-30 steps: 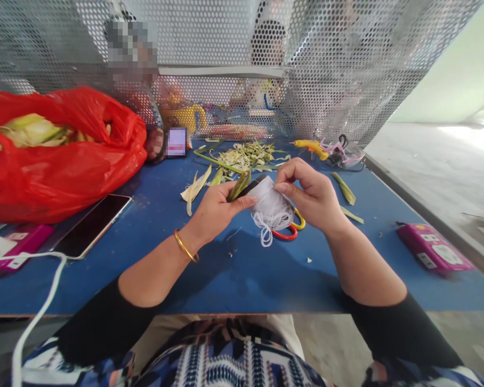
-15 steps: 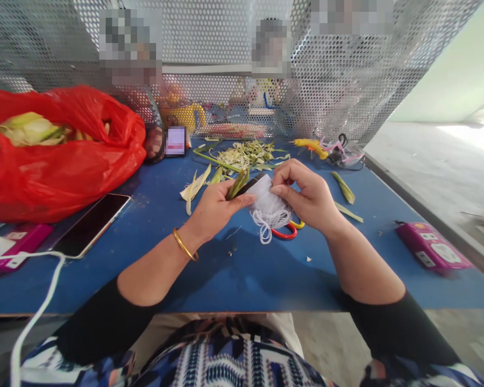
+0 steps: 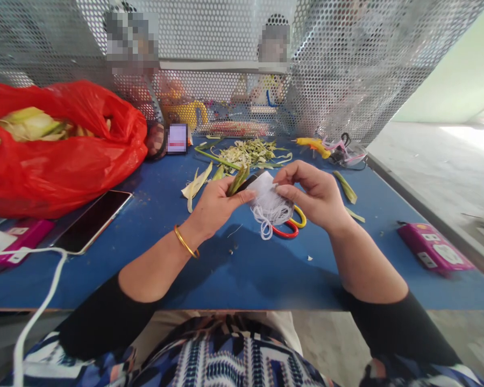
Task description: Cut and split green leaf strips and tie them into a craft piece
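My left hand is closed around a folded green husk strip and a bundle of white cord, which seems wrapped in clear plastic. A dark flat piece shows between the husk and the cord. Loose loops of cord hang from the bundle's lower end. At its right edge, my right hand has thumb and forefinger nearly together, pinching the cord bundle; the exact strand is too small to see. Scissors with red and yellow handles lie just behind and below the bundle, their blades hidden.
Shredded husk lies toward the mesh screen. A red plastic bag of husks and a phone are at left. A yellow glue gun sits at back right, a purple box near the right edge.
My right hand has shifted slightly right and its fingers have loosened a little at the bundle. More of the yellow scissor handle shows. My left hand keeps its hold.
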`<state>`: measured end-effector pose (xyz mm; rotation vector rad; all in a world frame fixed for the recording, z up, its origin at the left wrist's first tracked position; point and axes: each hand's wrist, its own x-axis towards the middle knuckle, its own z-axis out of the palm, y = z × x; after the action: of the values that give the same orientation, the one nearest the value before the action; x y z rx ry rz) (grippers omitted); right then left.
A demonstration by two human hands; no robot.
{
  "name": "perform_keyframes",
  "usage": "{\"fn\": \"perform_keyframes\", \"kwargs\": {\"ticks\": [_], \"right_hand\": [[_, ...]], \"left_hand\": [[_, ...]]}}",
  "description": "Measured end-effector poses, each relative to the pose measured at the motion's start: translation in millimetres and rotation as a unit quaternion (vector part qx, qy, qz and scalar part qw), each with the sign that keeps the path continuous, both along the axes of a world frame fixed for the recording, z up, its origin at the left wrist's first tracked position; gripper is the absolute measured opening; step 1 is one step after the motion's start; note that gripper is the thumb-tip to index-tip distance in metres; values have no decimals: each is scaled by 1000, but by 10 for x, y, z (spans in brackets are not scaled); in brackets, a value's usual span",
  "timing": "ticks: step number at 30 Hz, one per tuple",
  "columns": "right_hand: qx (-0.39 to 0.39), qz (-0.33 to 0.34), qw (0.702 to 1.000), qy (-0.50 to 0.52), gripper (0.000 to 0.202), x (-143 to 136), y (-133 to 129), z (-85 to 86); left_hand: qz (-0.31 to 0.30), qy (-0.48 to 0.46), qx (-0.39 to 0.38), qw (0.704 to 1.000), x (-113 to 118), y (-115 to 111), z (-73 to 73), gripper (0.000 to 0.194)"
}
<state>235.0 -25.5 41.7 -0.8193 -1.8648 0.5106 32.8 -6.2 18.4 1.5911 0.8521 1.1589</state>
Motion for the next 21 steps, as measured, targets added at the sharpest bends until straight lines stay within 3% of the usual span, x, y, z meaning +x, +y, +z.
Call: {"fn": "perform_keyframes", "kwargs": {"ticks": [6, 14, 21], "right_hand": [[2, -21, 999, -38, 16, -4, -26, 9], [18, -65, 996, -55, 14, -40, 14, -40], [-9, -128, 991, -49, 17, -147, 3, -122]], "left_hand": [[14, 9, 17, 1000, -3, 9, -15, 40], [73, 112, 75, 988, -29, -22, 7, 35], [99, 157, 100, 978, 2, -33, -4, 15]]}}
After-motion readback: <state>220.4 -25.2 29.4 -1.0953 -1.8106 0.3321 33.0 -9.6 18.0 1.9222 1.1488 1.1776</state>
